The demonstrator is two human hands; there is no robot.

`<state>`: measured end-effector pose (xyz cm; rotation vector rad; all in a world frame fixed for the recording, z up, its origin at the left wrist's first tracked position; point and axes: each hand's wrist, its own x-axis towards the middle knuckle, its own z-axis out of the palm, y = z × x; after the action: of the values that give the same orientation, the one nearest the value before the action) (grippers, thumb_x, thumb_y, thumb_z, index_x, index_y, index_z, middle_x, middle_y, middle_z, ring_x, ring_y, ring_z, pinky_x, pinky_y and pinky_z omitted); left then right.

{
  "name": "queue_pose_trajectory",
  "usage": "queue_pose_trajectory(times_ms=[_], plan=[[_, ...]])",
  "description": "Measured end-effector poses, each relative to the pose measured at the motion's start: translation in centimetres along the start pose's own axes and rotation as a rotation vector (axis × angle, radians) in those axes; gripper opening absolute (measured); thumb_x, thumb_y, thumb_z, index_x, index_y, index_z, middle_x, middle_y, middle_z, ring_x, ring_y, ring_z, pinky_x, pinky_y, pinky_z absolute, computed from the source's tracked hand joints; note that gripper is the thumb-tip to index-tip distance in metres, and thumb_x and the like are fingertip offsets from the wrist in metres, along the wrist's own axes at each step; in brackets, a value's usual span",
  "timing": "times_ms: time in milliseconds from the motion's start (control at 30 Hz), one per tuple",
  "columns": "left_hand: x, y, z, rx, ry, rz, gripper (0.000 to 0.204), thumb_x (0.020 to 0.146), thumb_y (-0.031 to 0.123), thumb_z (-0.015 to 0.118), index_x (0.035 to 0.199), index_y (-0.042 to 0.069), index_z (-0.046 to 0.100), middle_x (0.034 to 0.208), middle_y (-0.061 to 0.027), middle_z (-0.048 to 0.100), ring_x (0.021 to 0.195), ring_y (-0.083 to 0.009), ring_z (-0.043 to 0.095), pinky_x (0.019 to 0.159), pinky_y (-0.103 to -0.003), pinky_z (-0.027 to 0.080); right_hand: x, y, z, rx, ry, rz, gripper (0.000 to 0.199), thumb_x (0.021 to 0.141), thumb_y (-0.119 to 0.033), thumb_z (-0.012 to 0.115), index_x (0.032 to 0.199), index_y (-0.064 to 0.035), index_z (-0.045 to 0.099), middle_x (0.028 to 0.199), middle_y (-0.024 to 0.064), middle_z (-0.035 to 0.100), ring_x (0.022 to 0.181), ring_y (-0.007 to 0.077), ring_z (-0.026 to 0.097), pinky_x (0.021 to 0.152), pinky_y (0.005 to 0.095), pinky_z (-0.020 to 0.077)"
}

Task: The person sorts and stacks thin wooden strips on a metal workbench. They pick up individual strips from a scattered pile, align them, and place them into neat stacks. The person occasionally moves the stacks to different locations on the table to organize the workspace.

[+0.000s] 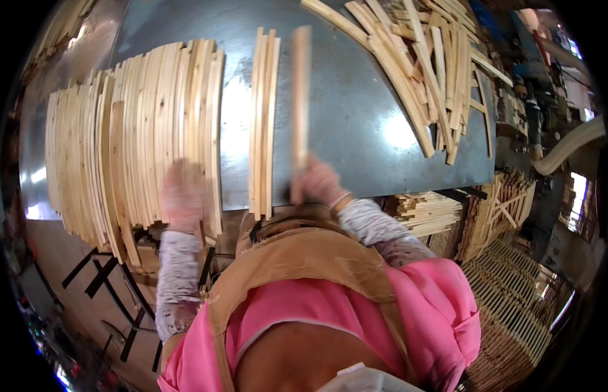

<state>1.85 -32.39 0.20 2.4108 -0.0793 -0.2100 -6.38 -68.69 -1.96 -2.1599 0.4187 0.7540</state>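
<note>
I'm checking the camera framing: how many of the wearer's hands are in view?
2: the left hand, blurred, over the wide row of strips; the right hand, holding a wooden strip by its near end.

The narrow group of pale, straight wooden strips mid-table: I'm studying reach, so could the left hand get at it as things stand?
Probably yes: the left hand is over the wide row of pale wooden strips, and only bare grey metal tabletop appears between that row and the narrow group.

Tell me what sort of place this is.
Probably a woodworking shop: wooden strips lie side by side on a shiny grey table, with a loose pile of sticks at right.
</note>
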Motion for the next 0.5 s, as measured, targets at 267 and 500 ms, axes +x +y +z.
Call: queue_pose_trajectory(times_ms=[267, 500], plan=[[0.6, 11.8, 15.1, 0.520, -0.136, -0.052, 0.087, 0.091, 0.037, 0.074, 0.166, 0.013, 0.038, 0.175, -0.0188, 0.026, 0.152, -0.0436, 0.038, 0.125, -0.050, 0.036, 4.1, 12.6, -5.3, -0.439, 0.364, -0.199, 0.053, 0.099, -0.044, 0.065, 0.134, -0.0052, 0.067, 0.126, 0.0219, 0.072, 0.113, 0.0444, 0.068, 0.099, 0.0520, 0.0542], [-0.4, 17.0, 22.3, 0.502, -0.021, -0.090, 0.089, 0.086, 0.038, 0.079, 0.164, 0.012, 0.043, 0.173, -0.0206, 0.028, 0.149, -0.0443, 0.042, 0.124, -0.048, 0.038, -2.6, 28.5, -24.1, -0.409, 0.862, 0.268, 0.069, 0.098, -0.041, 0.073, 0.149, 0.0025, 0.057, 0.123, 0.0261, 0.072, 0.114, 0.0432, 0.069, 0.100, 0.0517, 0.0543]])
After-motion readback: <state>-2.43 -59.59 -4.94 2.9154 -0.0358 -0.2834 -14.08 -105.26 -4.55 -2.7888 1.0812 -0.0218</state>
